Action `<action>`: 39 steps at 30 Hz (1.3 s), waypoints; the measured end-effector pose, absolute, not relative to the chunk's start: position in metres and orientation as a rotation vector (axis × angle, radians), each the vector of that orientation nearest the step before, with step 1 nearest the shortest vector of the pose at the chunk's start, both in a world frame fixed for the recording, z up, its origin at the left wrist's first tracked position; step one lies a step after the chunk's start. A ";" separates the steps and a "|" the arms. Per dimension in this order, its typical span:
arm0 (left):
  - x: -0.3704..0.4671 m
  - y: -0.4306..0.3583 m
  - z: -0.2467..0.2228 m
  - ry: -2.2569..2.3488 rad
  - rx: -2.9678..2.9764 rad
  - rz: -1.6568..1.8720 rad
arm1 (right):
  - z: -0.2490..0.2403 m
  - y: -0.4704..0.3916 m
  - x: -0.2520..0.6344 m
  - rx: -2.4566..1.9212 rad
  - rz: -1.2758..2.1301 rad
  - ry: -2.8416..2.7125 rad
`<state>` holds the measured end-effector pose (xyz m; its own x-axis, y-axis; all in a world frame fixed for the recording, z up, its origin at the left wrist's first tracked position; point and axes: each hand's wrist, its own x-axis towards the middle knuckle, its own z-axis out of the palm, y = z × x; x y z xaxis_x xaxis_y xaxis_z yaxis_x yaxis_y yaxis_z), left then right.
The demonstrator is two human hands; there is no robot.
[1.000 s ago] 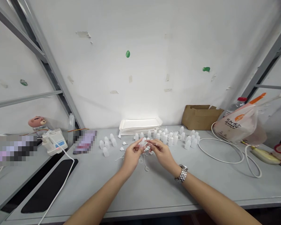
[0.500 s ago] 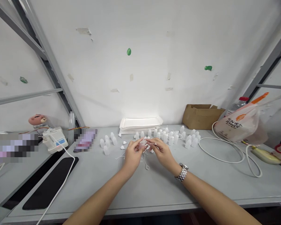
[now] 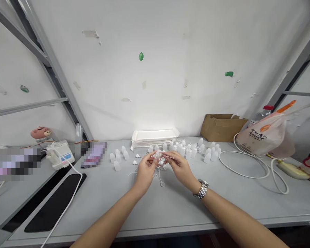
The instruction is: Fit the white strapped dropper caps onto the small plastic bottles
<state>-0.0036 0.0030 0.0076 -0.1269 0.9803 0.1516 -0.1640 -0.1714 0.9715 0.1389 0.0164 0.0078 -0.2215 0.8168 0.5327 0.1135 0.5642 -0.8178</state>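
Above the middle of the grey table, my left hand (image 3: 145, 172) is closed around a small translucent plastic bottle (image 3: 157, 157). My right hand (image 3: 180, 170), with a metal watch on its wrist, meets it at the bottle's top. Its fingertips pinch a small white piece with a thin strip, probably a cap; the fingers partly hide it. Under the hands lie loose white caps with thin loop straps (image 3: 162, 184). More white caps (image 3: 135, 162) rest just left of my left hand. Several bottles (image 3: 117, 166) stand to the left, and a larger group (image 3: 194, 151) stands behind and right.
Stacked white trays (image 3: 155, 135) sit against the wall, with a cardboard box (image 3: 222, 127) to their right. A plastic bag (image 3: 263, 136) and a looped white cable (image 3: 244, 177) occupy the right side. A black pad (image 3: 55, 203), a phone (image 3: 94, 155) and a white power strip (image 3: 60, 155) lie left.
Both hands stay in nearly the same place. The fingers have shifted slightly around the bottle, and its angle in my left hand looks a little different.
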 end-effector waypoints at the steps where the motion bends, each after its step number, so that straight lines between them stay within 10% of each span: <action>1: -0.004 0.003 0.008 1.059 1.123 1.484 | 0.008 0.017 0.139 -0.790 0.819 -1.660; 39: -0.007 0.005 0.012 0.661 0.710 1.275 | 0.006 0.016 0.139 -0.797 0.712 -1.648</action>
<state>-0.0067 0.0051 0.0125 0.1717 0.9840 -0.0487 -0.6066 0.1445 0.7817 0.1386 0.0157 0.0064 -0.1557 0.8057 0.5715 0.1360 0.5905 -0.7955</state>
